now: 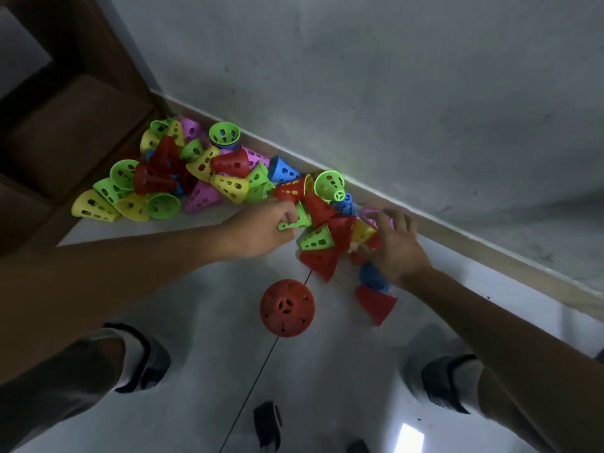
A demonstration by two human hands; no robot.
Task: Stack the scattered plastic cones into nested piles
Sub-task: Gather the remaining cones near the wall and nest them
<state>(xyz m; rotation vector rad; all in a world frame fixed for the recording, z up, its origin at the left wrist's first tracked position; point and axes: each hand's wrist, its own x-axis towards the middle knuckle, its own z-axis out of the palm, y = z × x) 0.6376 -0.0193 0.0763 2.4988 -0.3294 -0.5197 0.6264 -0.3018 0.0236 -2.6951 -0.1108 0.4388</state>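
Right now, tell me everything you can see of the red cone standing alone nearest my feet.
The red cone looks like moulded plastic, seen from above. Its small flat top faces the camera, with a three-spoked round opening at the centre and small holes scattered down the sides. It stands upright, wide end down, on the pale floor, over a thin dark line, apart from the other cones. Neither hand touches it.

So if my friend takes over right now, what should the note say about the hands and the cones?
Left hand: pinching a green cone at the edge of the near cluster.
Right hand: fingers curled into the cluster; what it holds is hidden.
Cones: big loose heap by the wooden step, a smaller cluster along the wall, one red cone standing upright alone, another red cone lying near the right wrist.
Done: no finished nested pile visible.
Left: nearly everything needs stacking.
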